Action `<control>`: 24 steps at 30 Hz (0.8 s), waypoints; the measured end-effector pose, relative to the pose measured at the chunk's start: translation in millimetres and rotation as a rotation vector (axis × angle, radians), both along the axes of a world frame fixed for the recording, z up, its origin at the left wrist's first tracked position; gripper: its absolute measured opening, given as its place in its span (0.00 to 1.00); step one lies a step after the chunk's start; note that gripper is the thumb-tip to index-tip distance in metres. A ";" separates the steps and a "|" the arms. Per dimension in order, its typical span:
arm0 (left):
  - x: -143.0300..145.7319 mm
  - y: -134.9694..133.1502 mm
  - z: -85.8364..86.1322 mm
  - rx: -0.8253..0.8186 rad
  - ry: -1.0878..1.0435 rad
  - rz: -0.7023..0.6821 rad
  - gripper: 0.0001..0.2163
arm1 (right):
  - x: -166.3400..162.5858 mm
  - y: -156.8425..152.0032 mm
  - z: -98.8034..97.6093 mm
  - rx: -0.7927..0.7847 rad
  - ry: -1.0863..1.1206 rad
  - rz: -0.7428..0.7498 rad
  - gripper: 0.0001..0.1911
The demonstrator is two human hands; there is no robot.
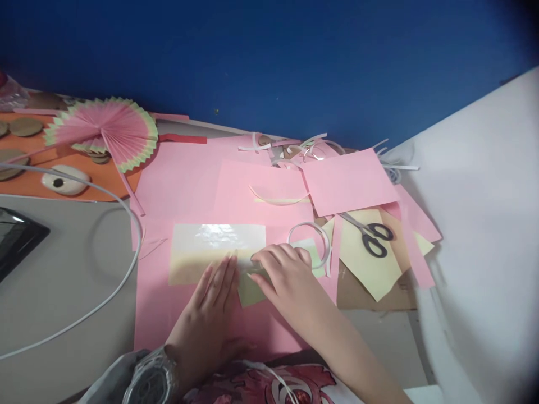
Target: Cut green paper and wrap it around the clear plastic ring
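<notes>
My left hand (213, 306) lies flat, fingers together and stretched out, pressing on a pale yellow paper sheet (210, 252) that rests on a large pink sheet (177, 185). The yellow sheet's upper part shines with glare. My right hand (286, 275) sits just to the right, fingers curled down onto the yellow sheet's edge and pinching something I cannot make out. A watch (149, 379) is on my left wrist.
Black-handled scissors (370, 235) lie on yellow and pink paper pieces at right. A curled white paper strip (314, 238) sits beside my right hand. A pleated pink paper fan (105, 132) rests on orange paper at back left. A white cable (118, 269) loops over the grey table.
</notes>
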State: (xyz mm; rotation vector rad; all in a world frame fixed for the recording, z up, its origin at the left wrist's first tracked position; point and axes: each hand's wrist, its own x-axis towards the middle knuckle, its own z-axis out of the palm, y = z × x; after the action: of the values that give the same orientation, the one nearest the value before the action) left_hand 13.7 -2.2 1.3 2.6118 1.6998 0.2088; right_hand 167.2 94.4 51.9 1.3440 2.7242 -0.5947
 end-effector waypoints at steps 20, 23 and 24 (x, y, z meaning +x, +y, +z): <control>-10.2 1.6 5.1 -0.089 -0.031 -0.023 0.34 | -4.0 -0.4 -22.3 -0.012 0.059 -0.103 0.08; -10.3 1.1 5.9 -0.104 -0.018 -0.022 0.34 | -3.7 0.0 -22.2 -0.023 0.064 -0.104 0.09; -10.2 1.1 6.0 -0.107 -0.015 -0.022 0.35 | -3.7 0.0 -22.2 -0.026 0.063 -0.102 0.10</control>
State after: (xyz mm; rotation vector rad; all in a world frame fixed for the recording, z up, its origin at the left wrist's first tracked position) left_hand 3.5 -1.1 7.3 2.5440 1.6290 0.1328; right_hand 163.5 94.4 29.7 1.4908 2.6989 -0.6878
